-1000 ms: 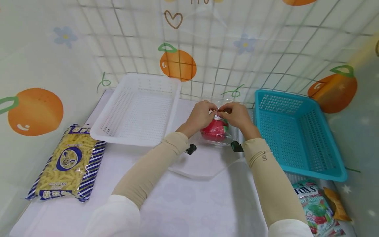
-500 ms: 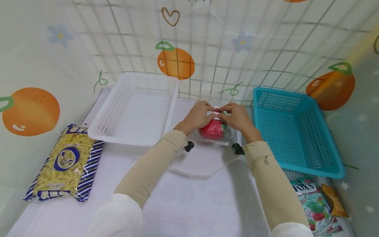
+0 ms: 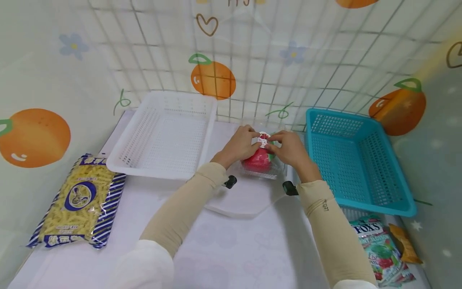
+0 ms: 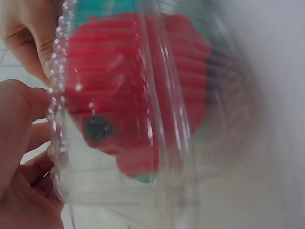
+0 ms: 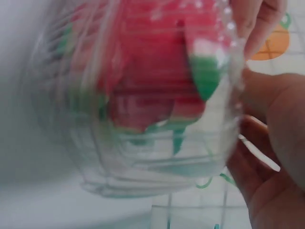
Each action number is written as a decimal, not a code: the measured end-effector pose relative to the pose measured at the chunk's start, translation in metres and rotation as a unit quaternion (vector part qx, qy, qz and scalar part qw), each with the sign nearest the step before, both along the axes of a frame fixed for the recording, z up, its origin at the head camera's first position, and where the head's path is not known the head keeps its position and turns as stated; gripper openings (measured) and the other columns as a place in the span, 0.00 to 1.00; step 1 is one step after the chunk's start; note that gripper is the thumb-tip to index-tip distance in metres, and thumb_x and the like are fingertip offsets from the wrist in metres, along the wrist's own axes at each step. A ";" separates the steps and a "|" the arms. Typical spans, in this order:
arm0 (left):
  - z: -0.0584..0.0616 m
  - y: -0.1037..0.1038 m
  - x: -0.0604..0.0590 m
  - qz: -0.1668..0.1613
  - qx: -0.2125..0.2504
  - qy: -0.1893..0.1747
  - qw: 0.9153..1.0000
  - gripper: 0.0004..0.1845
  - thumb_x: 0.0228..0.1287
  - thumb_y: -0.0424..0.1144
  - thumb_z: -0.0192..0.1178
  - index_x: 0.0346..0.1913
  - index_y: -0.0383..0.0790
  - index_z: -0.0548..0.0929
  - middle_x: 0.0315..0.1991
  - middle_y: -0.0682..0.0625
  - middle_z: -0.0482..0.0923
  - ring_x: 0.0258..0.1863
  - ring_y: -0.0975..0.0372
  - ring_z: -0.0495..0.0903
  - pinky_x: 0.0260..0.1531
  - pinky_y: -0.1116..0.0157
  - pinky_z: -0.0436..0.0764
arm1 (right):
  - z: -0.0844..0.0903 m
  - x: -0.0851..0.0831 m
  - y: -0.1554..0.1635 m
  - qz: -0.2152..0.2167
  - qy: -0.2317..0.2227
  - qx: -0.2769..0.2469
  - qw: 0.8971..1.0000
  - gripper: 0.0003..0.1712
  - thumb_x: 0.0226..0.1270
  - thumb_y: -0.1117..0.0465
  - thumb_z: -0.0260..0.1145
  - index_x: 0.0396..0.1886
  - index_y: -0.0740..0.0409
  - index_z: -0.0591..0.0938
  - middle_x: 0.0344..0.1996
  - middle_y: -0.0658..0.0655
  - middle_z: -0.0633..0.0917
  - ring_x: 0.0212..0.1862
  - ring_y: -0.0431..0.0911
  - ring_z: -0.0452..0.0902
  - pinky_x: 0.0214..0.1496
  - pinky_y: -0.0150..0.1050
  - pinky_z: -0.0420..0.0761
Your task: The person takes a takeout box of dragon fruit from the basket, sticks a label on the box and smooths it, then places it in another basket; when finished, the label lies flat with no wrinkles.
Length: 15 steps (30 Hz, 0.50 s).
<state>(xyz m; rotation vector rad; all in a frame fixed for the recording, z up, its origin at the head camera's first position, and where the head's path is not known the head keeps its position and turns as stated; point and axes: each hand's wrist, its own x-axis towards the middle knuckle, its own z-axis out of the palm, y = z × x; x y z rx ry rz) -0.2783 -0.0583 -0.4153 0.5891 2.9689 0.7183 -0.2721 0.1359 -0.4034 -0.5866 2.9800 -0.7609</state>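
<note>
A clear plastic clamshell box (image 3: 265,175) stands on a white surface, with red and green pieces that look like watermelon (image 3: 256,160) inside. Over its top is a small white sticker (image 3: 263,141) with red print. My left hand (image 3: 236,145) pinches the sticker's left edge between thumb and fingers; my right hand (image 3: 291,149) pinches its right edge. The left wrist view has a dark round spot on the red piece (image 4: 119,71) behind the ribbed plastic. In the right wrist view, green-and-white rind (image 5: 206,67) shows beside the red flesh.
A white basket (image 3: 162,138) stands to the left, a turquoise basket (image 3: 361,160) to the right. Bagged pasta (image 3: 77,200) lies at far left. At lower right are a FOX'S candy bag (image 3: 379,251) and a small orange packet (image 3: 404,243). A patterned curtain (image 3: 249,64) hangs behind.
My hands have drawn slightly apart. The sticker, mostly covered by my fingers a second ago, now shows more fully between them over the box. The head view has shifted a little.
</note>
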 end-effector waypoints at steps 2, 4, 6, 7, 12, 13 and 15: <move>-0.001 -0.001 0.002 0.013 0.033 0.003 0.999 0.23 0.76 0.46 0.55 0.69 0.42 0.78 0.65 0.44 0.74 0.67 0.51 0.70 0.67 0.56 0.74 | -0.002 0.005 -0.001 -0.018 0.017 -0.019 1.000 0.23 0.72 0.53 0.68 0.60 0.62 0.84 0.61 0.66 0.82 0.59 0.63 0.78 0.59 0.59 0.81; -0.004 -0.002 0.005 0.028 0.072 0.012 0.997 0.22 0.76 0.45 0.55 0.68 0.43 0.79 0.65 0.45 0.74 0.66 0.52 0.70 0.68 0.56 0.75 | -0.005 0.011 -0.003 -0.048 0.032 -0.048 0.997 0.25 0.72 0.52 0.68 0.62 0.61 0.83 0.62 0.66 0.80 0.60 0.63 0.77 0.58 0.60 0.81; -0.008 -0.004 0.007 0.046 0.111 0.025 0.992 0.22 0.76 0.46 0.56 0.67 0.45 0.80 0.65 0.45 0.74 0.67 0.53 0.70 0.68 0.56 0.75 | -0.010 0.017 -0.005 -0.080 0.046 -0.082 0.992 0.28 0.72 0.50 0.67 0.65 0.61 0.80 0.65 0.67 0.78 0.62 0.63 0.75 0.60 0.61 0.80; -0.011 -0.005 0.009 0.053 0.130 0.031 0.990 0.22 0.75 0.46 0.56 0.67 0.46 0.80 0.66 0.45 0.73 0.68 0.53 0.69 0.68 0.55 0.75 | -0.013 0.019 -0.006 -0.094 0.054 -0.099 0.989 0.30 0.72 0.49 0.67 0.67 0.61 0.78 0.66 0.67 0.76 0.64 0.63 0.74 0.62 0.61 0.79; -0.020 -0.014 0.019 0.087 0.199 0.033 0.976 0.30 0.72 0.52 0.60 0.74 0.49 0.72 0.74 0.46 0.62 0.76 0.52 0.58 0.72 0.49 0.70 | -0.024 0.030 -0.006 -0.149 0.062 -0.166 0.973 0.43 0.70 0.44 0.66 0.78 0.58 0.65 0.75 0.67 0.65 0.75 0.63 0.59 0.70 0.69 0.69; -0.022 -0.016 0.021 0.092 0.206 0.029 0.974 0.34 0.71 0.54 0.60 0.76 0.50 0.68 0.76 0.45 0.59 0.77 0.52 0.55 0.73 0.47 0.69 | -0.026 0.032 -0.006 -0.158 0.058 -0.176 0.970 0.45 0.69 0.43 0.66 0.79 0.56 0.62 0.76 0.66 0.63 0.77 0.62 0.56 0.71 0.70 0.67; -0.026 -0.019 0.025 0.098 0.213 0.014 0.972 0.41 0.69 0.59 0.61 0.80 0.52 0.61 0.80 0.45 0.51 0.80 0.50 0.50 0.73 0.43 0.67 | -0.029 0.035 -0.005 -0.169 0.051 -0.192 0.965 0.49 0.69 0.42 0.65 0.82 0.54 0.56 0.80 0.64 0.57 0.80 0.62 0.50 0.73 0.72 0.63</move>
